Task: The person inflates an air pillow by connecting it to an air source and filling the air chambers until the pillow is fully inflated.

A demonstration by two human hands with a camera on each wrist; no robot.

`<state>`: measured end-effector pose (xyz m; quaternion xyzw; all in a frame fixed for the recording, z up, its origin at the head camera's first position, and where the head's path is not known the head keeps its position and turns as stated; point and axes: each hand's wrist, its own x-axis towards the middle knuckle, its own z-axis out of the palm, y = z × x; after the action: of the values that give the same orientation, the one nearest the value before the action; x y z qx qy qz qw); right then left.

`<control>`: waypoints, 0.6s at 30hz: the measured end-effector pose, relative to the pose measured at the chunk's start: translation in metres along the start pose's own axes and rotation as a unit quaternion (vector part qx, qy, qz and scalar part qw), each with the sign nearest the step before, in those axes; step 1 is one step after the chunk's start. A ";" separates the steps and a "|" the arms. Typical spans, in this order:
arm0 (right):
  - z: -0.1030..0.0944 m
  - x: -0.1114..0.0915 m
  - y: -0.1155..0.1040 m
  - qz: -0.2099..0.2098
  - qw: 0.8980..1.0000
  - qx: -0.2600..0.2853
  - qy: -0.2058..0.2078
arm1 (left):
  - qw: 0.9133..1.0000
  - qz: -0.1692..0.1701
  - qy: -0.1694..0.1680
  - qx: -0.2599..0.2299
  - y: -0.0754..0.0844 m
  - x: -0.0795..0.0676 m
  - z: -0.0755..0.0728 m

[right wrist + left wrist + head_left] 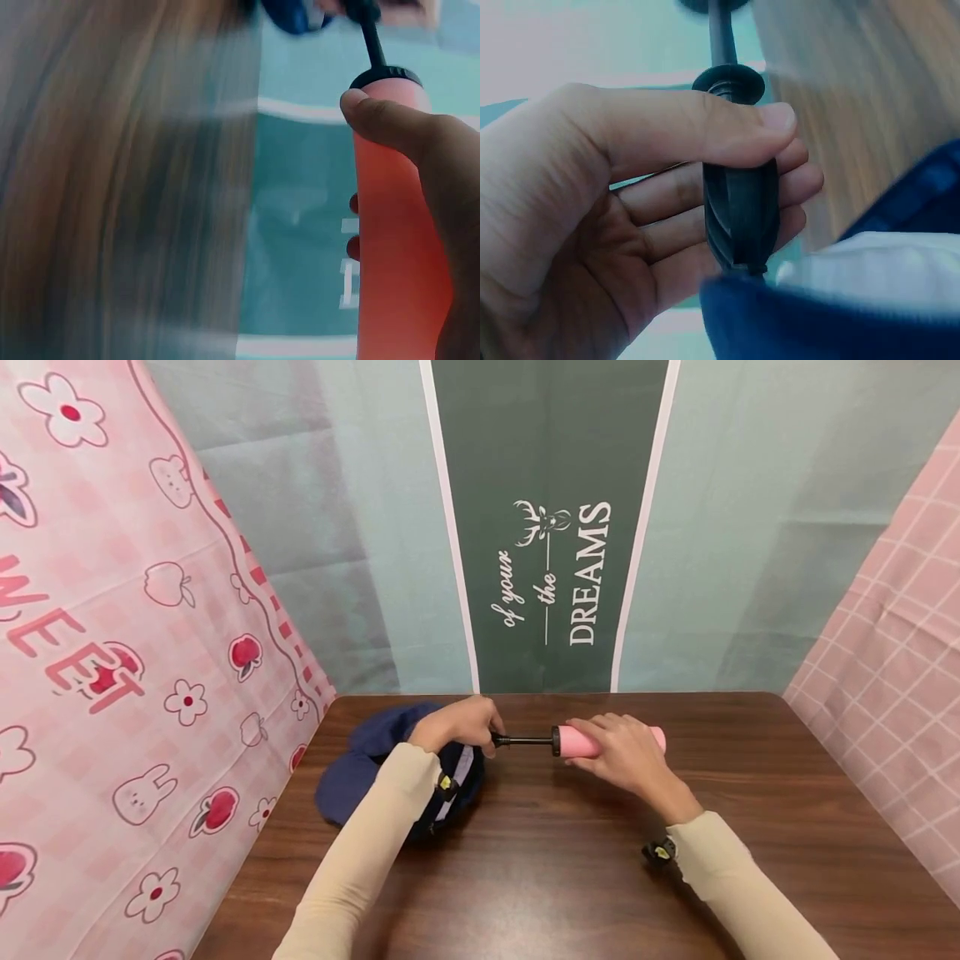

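A pink hand pump (576, 742) with a black collar lies level above the table, its thin black rod (531, 741) drawn out to the left. My right hand (626, 752) grips the pink barrel (397, 217), thumb near the collar. My left hand (467, 722) pinches the ribbed black end piece (739, 210) of the rod between thumb and fingers. Below that hand is a navy U-shaped neck pillow (347, 785), with white material (877, 270) showing at an opening in its cover. In the left wrist view the end piece meets the navy cloth; whether it is joined to the pillow is hidden.
The brown wooden table (540, 860) runs up to a green and teal cloth backdrop (551, 435). Pink printed cloth (150, 652) hangs at left, pink checked cloth (892, 610) at right. A small black device (660, 852) is worn at the right wrist.
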<state>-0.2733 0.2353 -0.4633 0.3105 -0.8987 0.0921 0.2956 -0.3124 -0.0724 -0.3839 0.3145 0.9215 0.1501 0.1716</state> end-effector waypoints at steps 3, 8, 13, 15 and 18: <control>0.002 0.008 -0.014 -0.021 1.000 -0.008 0.002 | 0.999 0.024 0.008 0.022 0.009 0.006 0.004; 0.005 0.018 -0.030 -0.030 0.999 -0.020 0.012 | 0.999 0.028 0.020 0.024 0.017 0.011 0.006; 0.009 0.021 -0.034 -0.034 0.999 -0.028 0.005 | 0.999 0.038 0.014 0.009 0.018 0.013 0.007; 0.010 0.021 -0.034 -0.034 0.999 -0.030 -0.002 | 0.999 0.037 0.011 0.006 0.017 0.013 0.008; 0.010 0.021 -0.032 -0.031 0.999 -0.029 -0.008 | 0.999 0.036 0.011 0.003 0.017 0.013 0.008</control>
<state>-0.2717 0.1962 -0.4601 0.3306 -0.8931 0.0540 0.3003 -0.3103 -0.0502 -0.3874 0.3460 0.9119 0.1574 0.1547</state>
